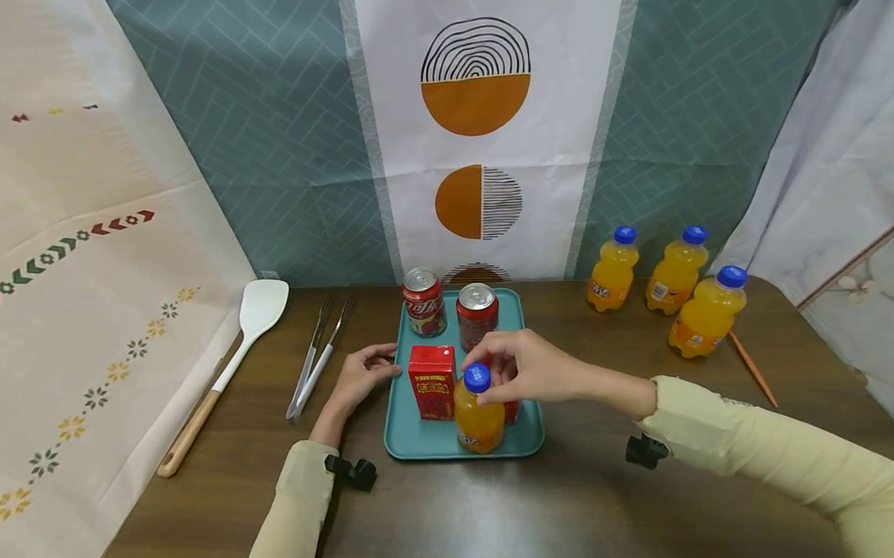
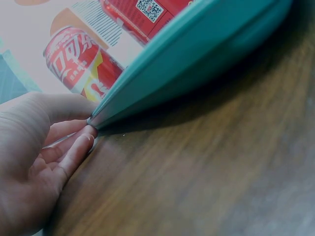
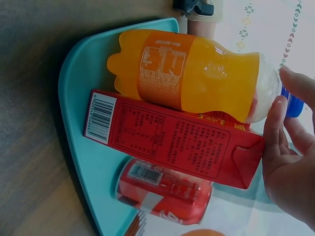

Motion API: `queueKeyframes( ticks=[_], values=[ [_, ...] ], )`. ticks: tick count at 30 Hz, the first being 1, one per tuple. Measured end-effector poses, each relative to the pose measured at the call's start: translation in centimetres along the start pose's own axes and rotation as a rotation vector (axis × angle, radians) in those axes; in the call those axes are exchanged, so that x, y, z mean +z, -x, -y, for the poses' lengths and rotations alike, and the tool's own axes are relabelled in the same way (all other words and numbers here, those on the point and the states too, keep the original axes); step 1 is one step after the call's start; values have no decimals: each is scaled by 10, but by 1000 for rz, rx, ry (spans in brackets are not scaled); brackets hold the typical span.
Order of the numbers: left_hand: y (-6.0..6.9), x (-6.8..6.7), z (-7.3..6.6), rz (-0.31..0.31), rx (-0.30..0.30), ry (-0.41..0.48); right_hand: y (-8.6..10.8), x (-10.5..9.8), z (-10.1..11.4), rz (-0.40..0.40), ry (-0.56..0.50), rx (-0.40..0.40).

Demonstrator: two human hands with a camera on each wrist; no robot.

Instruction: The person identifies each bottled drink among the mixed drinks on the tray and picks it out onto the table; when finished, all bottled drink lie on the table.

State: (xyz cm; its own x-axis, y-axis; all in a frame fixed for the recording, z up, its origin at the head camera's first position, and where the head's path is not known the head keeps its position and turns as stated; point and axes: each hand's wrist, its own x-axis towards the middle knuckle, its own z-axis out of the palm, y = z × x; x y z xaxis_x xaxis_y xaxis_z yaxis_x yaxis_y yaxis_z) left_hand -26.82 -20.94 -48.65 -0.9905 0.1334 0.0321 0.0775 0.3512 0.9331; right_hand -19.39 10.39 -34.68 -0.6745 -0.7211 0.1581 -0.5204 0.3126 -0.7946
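My right hand (image 1: 535, 365) holds a small orange soda bottle (image 1: 479, 421) by its blue-capped top, thumb and fingers on opposite sides. The bottle stands upright at the front of a teal tray (image 1: 423, 446). Beside it is a red drink carton (image 1: 432, 386); a second red carton (image 3: 172, 132) is partly hidden behind the bottle and hand in the head view. Two red soda cans (image 1: 423, 303) (image 1: 478, 311) stand at the tray's back. At the tray's left edge, my left hand (image 1: 362, 379) pinches the rim, as the left wrist view shows.
Three more orange soda bottles (image 1: 613, 273) (image 1: 676, 273) (image 1: 707, 313) stand back right, with an orange stick (image 1: 753, 369) near them. Metal tongs (image 1: 319, 361) and a white spatula (image 1: 259, 314) with a wooden handle lie left of the tray. Curtains border the table.
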Motion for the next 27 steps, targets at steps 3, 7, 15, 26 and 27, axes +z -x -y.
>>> queueKeyframes(
  ticks=[3,7,15,26,27],
  values=[
    [3,-1,1,-2,-24,-5,1,3,0,-4,37,-55],
    [3,-1,-3,19,-33,16,2,2,3,-27,86,-97],
    [8,-3,-20,25,-16,45,1,2,5,-55,133,-129],
    [0,0,0,0,7,22,2,-7,15,-149,95,-128],
    [0,-1,-1,-1,5,24,2,-8,17,-152,91,-127]
  ],
)
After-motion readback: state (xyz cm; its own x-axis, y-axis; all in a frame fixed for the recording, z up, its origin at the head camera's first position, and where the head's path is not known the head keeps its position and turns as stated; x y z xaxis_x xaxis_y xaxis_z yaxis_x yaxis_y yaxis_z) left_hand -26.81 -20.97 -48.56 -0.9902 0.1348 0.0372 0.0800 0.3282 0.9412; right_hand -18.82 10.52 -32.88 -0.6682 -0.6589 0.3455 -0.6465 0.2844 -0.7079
